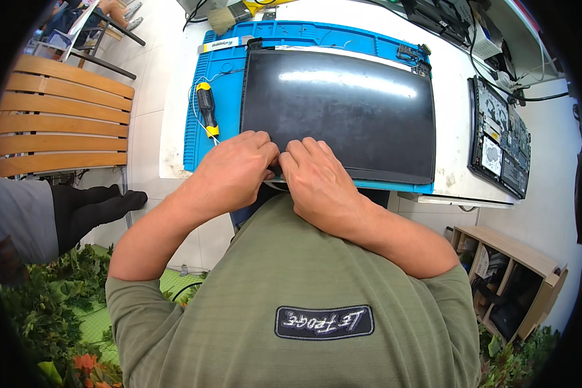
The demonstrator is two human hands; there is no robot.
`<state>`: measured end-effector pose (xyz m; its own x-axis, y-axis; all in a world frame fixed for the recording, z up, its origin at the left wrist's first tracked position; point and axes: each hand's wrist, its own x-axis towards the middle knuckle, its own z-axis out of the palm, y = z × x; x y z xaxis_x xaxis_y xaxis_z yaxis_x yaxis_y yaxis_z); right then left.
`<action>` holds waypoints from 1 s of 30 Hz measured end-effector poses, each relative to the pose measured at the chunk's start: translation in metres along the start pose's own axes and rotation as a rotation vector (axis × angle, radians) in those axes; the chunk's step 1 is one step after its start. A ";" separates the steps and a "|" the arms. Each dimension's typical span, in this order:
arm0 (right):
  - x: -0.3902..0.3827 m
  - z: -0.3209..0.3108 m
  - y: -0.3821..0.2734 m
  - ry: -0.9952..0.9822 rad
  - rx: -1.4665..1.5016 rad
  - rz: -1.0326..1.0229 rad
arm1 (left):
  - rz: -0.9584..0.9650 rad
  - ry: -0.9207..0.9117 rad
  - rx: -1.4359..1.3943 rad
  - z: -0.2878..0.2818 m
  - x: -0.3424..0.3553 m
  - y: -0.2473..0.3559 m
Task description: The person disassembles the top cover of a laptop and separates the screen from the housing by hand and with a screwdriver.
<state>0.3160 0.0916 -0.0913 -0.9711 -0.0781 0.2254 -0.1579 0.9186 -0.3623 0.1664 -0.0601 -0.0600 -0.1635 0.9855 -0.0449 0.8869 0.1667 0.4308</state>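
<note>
A black laptop screen panel lies face up on a blue repair mat, a bright reflection along its far part. My left hand is closed at the panel's near left corner, fingers curled over the edge. Close beside it, my right hand pinches the same near edge with bent fingers. The fingertips and whatever lies under them are mostly hidden. Left of the panel rests a yellow and black screwdriver, with a thin pale cable around it.
An opened laptop base with bare inner parts stands at the table's right. A brush lies at the far left, beyond the mat. A slatted wooden chair and a person's dark-clad legs are to the left; a wooden shelf is at right.
</note>
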 end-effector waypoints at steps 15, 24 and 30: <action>0.004 -0.005 0.005 -0.063 0.127 -0.023 | -0.331 0.338 -0.336 -0.047 -0.051 -0.014; 0.014 -0.033 0.001 -0.120 0.201 -0.037 | -0.673 0.449 -1.157 0.005 -0.081 0.009; 0.013 -0.037 -0.003 -0.104 0.206 -0.033 | -0.621 0.508 -1.419 0.032 -0.076 0.009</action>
<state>0.3105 0.1027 -0.0536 -0.9764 -0.1557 0.1500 -0.2126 0.8175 -0.5353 0.2010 -0.1327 -0.0814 -0.6962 0.6227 -0.3571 -0.4061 0.0686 0.9113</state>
